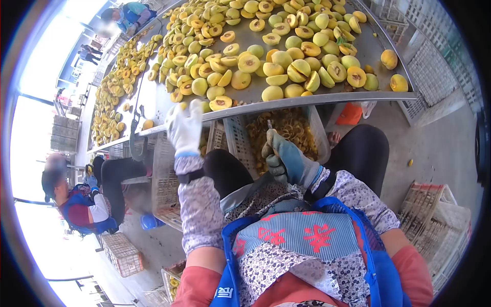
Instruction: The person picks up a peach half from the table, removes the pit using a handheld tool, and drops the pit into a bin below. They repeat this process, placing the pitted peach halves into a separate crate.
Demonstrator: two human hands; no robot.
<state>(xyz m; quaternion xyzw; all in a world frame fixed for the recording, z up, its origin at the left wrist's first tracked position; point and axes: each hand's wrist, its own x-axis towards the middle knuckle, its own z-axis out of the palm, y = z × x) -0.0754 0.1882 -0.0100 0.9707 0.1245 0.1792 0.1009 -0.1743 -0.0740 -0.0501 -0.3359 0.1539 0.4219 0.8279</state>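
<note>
My left hand (185, 129), in a white glove, is raised at the near edge of the metal table (302, 101). Its fingers point up and look apart, and I see nothing held in them. Closest to it lie halved yellow peaches (221, 103), some cut side up with brown centres. My right hand (290, 159), in a blue-grey glove, is closed in front of my lap around a small metal-tipped tool (269, 124). The fist hides most of this tool. Below the table edge, a crate (321, 134) holds brownish-yellow scraps (286, 123).
Many more peach halves (117, 82) are spread over the table's left section. A seated co-worker (84, 210) is at left, another person (130, 18) at the far end. Plastic crates (434, 220) stand on the right; another crate (121, 254) sits lower left.
</note>
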